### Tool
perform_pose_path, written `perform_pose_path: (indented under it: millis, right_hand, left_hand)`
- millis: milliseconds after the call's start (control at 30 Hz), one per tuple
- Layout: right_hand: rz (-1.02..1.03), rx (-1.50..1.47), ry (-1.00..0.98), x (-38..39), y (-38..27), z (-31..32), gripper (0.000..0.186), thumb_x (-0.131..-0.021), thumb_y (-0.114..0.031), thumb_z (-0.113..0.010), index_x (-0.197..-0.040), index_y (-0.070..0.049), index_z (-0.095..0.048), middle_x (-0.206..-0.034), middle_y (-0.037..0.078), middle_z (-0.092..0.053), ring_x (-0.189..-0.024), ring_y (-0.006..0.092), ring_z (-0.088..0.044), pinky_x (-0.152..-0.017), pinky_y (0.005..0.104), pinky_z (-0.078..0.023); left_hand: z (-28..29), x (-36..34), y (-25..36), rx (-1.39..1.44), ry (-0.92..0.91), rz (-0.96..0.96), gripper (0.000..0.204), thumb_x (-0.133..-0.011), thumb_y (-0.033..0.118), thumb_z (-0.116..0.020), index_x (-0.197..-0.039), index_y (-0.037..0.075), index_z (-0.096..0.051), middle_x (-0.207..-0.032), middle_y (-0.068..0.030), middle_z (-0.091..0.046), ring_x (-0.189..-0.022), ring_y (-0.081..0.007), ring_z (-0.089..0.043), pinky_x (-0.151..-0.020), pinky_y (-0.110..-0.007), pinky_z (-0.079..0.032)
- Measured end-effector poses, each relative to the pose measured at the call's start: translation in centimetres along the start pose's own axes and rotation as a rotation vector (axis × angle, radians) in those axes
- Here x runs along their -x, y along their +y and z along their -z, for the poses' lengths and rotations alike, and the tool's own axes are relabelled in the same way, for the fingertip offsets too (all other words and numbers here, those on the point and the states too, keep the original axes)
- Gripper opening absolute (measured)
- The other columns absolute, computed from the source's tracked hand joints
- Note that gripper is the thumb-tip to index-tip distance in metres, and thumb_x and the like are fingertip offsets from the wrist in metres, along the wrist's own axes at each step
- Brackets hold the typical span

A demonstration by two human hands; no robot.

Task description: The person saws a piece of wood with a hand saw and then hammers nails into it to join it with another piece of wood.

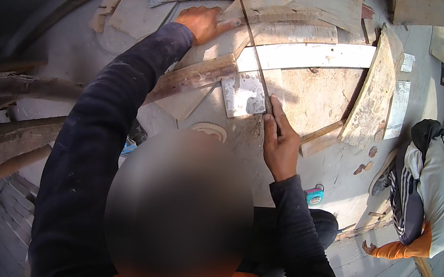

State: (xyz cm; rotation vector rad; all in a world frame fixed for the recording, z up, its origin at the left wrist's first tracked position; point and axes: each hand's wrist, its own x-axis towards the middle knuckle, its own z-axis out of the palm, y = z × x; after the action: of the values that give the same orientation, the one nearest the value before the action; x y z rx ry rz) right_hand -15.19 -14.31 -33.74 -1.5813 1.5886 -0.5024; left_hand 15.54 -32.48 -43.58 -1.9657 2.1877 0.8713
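Note:
My right hand (281,151) is closed round the handle of a handsaw, its long thin blade (255,53) slanting up and left across pieces of wood. On the left side of the blade, my left hand (199,23) grips and presses a pale wooden board (214,46), with one digit stretched toward the saw. The blade is seen nearly edge-on, so how deep it sits in the wood cannot be told. Under the boards runs a brown wooden beam (194,78), beside a white-painted scrap (243,92). A long white strip (312,55) lies right of the blade.
A teal tape measure (314,195) rests on the floor near my right forearm. Several boards and offcuts surround the work, including a stained plank (374,88). Rough timbers (10,141) are stacked at left. Another person (436,192) bends down at right, one hand near the floor.

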Motion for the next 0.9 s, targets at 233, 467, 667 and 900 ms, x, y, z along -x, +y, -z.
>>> perform_pose_path:
  millis: [233,467,667,900]
  right_hand:
    - [-0.041,-0.024,-0.027,3.5,0.7,0.7,0.049,-0.111,-0.017,-0.06,-0.159,-0.012,-0.056,-0.134,0.029,-0.072,-0.123,0.0328,-0.075,-0.098,0.0377,-0.057]
    - [-0.182,-0.065,-0.126,-4.8,-2.4,-1.5,0.048,-0.111,-0.022,-0.06,-0.158,-0.014,-0.059,-0.135,0.025,-0.074,-0.127,0.0298,-0.073,-0.104,0.0372,-0.054]
    - [-0.026,-0.085,-0.039,-7.1,-1.6,-1.9,0.046,-0.11,-0.03,-0.059,-0.155,-0.018,-0.062,-0.137,0.023,-0.073,-0.127,0.0365,-0.071,-0.106,0.0388,-0.054]
    - [-0.008,-0.089,-0.084,-7.8,-1.5,-1.3,0.047,-0.111,-0.026,-0.058,-0.157,-0.015,-0.06,-0.13,0.023,-0.076,-0.112,0.0274,-0.075,-0.098,0.0356,-0.056]
  left_hand:
    - [0.6,0.4,0.1,0.043,-0.016,0.033,0.087,-0.106,0.075,-0.044,-0.141,-0.002,-0.066,-0.119,-0.0324,-0.075,-0.114,-0.0454,-0.072,-0.104,-0.053,-0.055]
    - [1.0,1.2,0.4,0.043,0.012,0.03,0.09,-0.104,0.078,-0.045,-0.138,-0.002,-0.065,-0.12,-0.0319,-0.074,-0.115,-0.0455,-0.072,-0.105,-0.054,-0.054]
    - [0.1,3.6,2.3,0.053,0.313,0.103,0.075,-0.102,0.068,-0.062,-0.131,-0.001,-0.064,-0.128,-0.0268,-0.066,-0.112,-0.0444,-0.071,-0.099,-0.051,-0.057]
    - [-2.2,4.1,2.8,0.013,0.42,-0.027,0.067,-0.102,0.063,-0.063,-0.13,0.001,-0.064,-0.13,-0.0214,-0.063,-0.117,-0.0416,-0.067,-0.098,-0.052,-0.057]
